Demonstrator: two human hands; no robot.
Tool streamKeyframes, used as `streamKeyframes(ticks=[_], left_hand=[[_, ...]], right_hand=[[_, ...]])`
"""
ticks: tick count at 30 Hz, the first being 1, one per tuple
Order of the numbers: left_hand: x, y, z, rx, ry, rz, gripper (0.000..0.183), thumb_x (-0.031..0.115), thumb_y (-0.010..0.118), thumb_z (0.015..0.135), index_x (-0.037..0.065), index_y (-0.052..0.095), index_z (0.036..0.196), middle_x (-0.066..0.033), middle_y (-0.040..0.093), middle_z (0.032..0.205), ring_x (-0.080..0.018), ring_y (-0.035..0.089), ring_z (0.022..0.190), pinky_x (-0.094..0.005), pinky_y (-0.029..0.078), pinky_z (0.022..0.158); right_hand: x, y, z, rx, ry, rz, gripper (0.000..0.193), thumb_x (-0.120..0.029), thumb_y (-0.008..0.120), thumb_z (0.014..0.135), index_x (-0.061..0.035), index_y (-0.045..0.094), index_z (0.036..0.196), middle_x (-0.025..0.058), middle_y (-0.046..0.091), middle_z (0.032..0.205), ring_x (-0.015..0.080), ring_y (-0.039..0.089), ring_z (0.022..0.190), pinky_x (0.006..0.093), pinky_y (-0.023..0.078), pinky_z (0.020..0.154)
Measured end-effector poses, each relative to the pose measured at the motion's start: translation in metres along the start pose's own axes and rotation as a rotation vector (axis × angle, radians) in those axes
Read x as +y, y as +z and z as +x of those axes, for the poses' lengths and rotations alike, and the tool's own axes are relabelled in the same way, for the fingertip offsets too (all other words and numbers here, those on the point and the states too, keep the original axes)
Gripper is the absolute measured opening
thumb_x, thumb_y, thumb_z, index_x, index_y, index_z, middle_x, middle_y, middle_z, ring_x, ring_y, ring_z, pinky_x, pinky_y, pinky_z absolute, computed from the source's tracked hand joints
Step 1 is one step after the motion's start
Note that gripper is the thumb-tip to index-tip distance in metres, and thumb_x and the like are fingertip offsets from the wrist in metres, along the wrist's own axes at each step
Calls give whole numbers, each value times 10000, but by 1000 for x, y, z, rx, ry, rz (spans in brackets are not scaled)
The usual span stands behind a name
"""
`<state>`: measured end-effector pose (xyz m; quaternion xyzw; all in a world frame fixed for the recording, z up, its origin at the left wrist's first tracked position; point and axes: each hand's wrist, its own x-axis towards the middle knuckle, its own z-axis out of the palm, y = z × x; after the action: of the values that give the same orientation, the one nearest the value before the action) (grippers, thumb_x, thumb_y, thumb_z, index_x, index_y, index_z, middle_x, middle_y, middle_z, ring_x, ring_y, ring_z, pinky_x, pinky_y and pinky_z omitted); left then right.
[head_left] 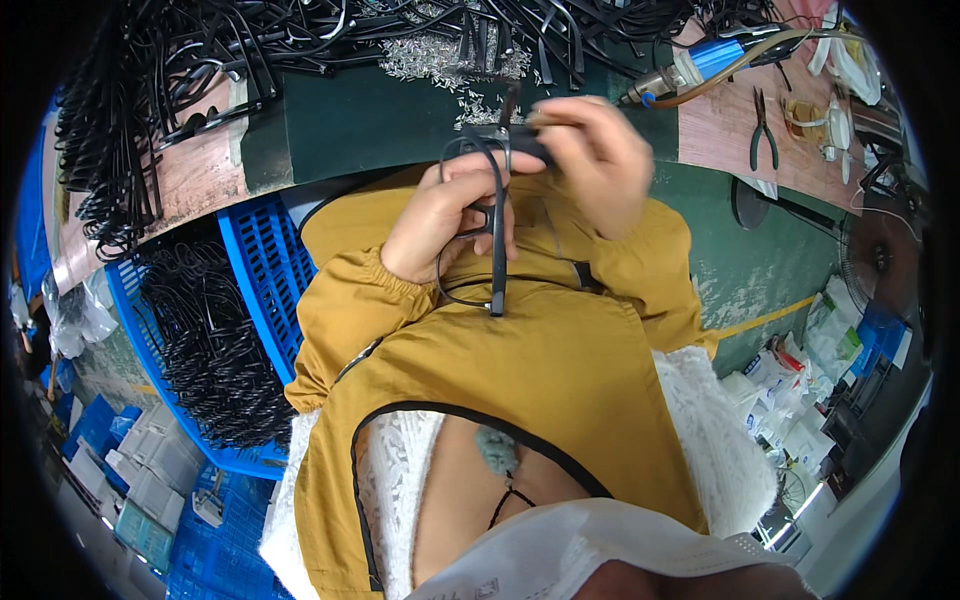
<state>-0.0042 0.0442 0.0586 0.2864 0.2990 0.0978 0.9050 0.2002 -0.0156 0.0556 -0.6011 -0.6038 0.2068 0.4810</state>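
Note:
My left hand (430, 225) is closed around a black eyeglass frame (498, 230) above my lap, its thin rim and dark bar hanging down toward the apron. At the frame's upper end, close to the left fingertips, is my right hand (600, 165). That hand is smeared by motion with its fingers bent, and whether it grips anything cannot be made out. A dark piece (527, 146) lies between the two hands, partly hidden by fingers. Just beyond them, small silvery metal pieces (430, 62) are heaped on the dark green mat (335, 125).
Black eyeglass temples (215, 60) pile up along the table's far side and left end. On the right are a blue-handled power tool (715, 58) with a hose and black pliers (762, 135). A blue crate (262, 265) of black frames (205, 340) stands at my left.

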Motion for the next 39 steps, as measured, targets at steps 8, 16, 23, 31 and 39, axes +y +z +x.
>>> streamKeyframes(ticks=[8,16,23,31,39], left_hand=[[8,13,18,47,223,105,609,299,565,1031,-44,404,1507,-95,669,873,-178,671,661,-265,501,569],[-8,-12,-11,197,252,-221,375,230,505,1019,-9,611,1288,-62,616,794,-200,671,706,-296,548,660],[-39,3,-2,151,41,-302,377,273,544,1029,30,604,1312,-55,628,798,-184,669,700,-268,527,635],[-43,15,3,218,-164,-467,327,327,693,993,151,612,1256,-12,578,726,-152,580,571,-243,420,449],[-41,18,7,190,-251,-446,254,348,645,1018,219,618,1235,3,562,728,-121,543,555,-218,298,351]], right_hand=[[72,-71,49,757,-61,400,257,-180,500,1065,35,572,1185,130,648,930,201,601,815,330,515,781],[57,-28,92,51,-63,1744,339,-374,613,1016,-105,576,1219,-7,444,739,108,433,582,254,364,494],[69,9,105,183,-140,1621,283,-333,648,1021,-82,522,991,-3,435,711,82,394,506,227,324,431],[28,-8,52,305,5,1110,208,-225,563,1032,-114,538,1206,28,508,879,152,498,701,298,435,566],[22,-10,68,367,-59,981,84,-83,567,995,-142,543,1049,-5,428,716,117,454,571,251,358,480]])
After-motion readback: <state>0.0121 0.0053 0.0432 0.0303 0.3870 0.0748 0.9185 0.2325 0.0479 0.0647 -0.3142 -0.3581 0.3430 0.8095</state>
